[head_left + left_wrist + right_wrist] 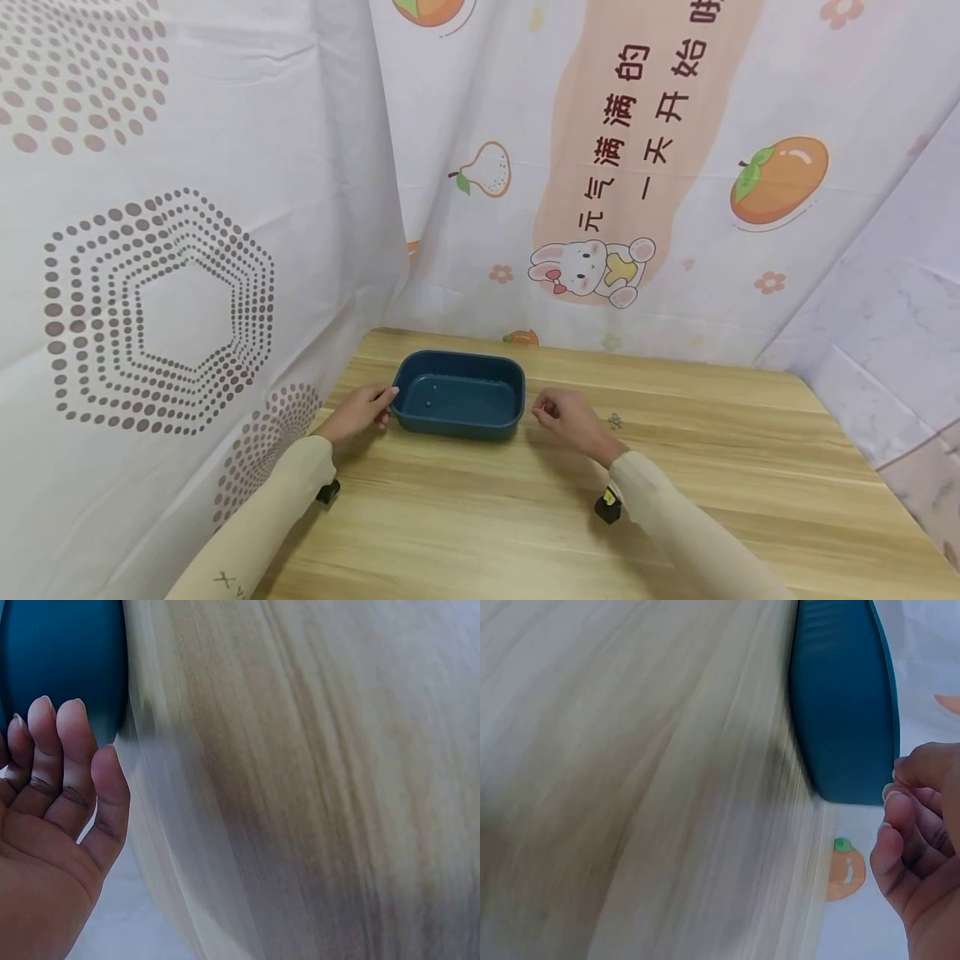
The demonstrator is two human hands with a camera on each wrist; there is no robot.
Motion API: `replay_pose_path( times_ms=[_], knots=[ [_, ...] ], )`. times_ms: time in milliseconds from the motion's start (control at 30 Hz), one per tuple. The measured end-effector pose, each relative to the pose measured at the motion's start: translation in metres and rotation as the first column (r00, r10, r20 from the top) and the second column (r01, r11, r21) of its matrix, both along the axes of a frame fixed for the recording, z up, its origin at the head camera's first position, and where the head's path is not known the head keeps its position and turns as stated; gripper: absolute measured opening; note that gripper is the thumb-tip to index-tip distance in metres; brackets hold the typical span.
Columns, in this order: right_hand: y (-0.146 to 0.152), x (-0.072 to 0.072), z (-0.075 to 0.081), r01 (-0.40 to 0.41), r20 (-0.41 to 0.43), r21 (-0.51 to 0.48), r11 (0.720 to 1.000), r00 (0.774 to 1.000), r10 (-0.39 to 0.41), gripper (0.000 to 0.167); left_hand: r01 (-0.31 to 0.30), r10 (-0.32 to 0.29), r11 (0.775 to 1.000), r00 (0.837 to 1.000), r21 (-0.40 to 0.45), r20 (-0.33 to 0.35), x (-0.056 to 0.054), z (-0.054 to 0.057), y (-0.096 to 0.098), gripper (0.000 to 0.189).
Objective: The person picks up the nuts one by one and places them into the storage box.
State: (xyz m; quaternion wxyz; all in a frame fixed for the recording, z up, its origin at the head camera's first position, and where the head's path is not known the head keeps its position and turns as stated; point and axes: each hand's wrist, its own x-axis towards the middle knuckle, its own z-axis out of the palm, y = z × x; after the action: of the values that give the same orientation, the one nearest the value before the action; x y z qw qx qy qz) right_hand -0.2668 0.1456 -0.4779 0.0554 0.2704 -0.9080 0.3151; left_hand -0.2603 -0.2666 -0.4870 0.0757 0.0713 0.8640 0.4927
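A dark blue rectangular tub [457,431] stands on the wooden table, with two tiny metal pieces [429,404] on its floor. My left hand [365,412] pinches its left rim, thumb on top. In the left wrist view the loosely bent fingers [73,742] lie against or close to the blue wall; the thumb is hidden. Just off the tub's right end is my right hand [567,417], its thumb and forefinger tips pinched together. A tiny pale spot shows between them in the right wrist view, too small to name. Beside that hand lies a little pile of grey metal pieces [616,421].
Printed white curtains [465,250] hang behind the table and along its left side. The wood-grain table [450,517] extends in front of the tub and out to the right. A black wrist camera [608,506] sits under the right sleeve.
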Motion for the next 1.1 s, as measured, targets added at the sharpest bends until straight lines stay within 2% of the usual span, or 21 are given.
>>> replay_pose_path(
  times_ms=[133,367,833,1100],
  knots=[
    [0.011,0.0,-0.001,0.01,0.013,0.001,1.0,1.0,-0.011,0.006,0.006,-0.006,1.0,1.0,-0.01,-0.009,0.0,0.0,-0.001,0.038],
    [0.035,-0.005,-0.01,0.062,-0.026,0.031,0.998,0.998,-0.061,0.007,0.004,-0.004,1.0,1.0,-0.012,-0.015,0.0,0.0,-0.002,0.037],
    [0.09,-0.005,-0.019,0.151,0.009,0.079,0.985,0.988,-0.152,0.005,-0.007,0.007,1.0,1.0,-0.017,-0.016,0.001,0.0,-0.001,0.036],
    [0.122,-0.007,-0.029,0.196,0.014,0.102,0.975,0.98,-0.198,0.005,-0.001,0.001,1.0,1.0,-0.025,-0.008,0.001,0.001,0.0,0.037]
  ],
)
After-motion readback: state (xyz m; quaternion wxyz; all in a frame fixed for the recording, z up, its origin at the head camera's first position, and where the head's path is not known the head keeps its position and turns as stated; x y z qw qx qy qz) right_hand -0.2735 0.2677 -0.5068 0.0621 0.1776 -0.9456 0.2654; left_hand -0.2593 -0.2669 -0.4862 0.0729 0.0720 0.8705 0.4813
